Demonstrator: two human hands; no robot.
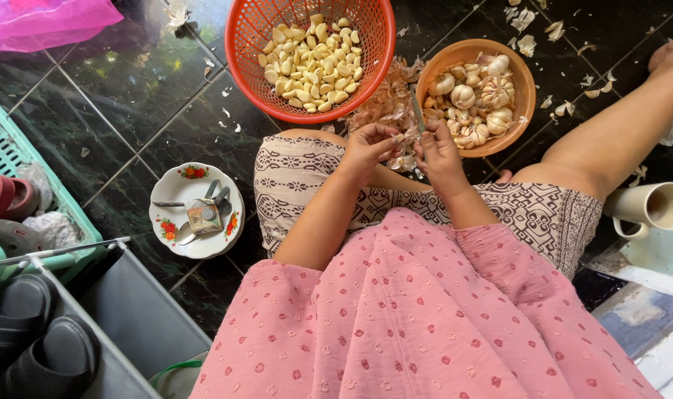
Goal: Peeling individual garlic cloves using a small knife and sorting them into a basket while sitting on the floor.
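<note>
Peeling is under way: her left hand [366,144] pinches a garlic clove [404,138] over her lap, right hand [440,151] closed round a small knife [419,114]. Next, I'd say, strip skin carefully.

dark marbled tile floor [166,103], garlic skins scattered everywhere. sitting on it: red basket [244,44] of peeled cloves, orange bowl [527,89] of bulbs, flowered plate [175,181], white mug [657,205] tipped over, green crate [15,151]
</note>
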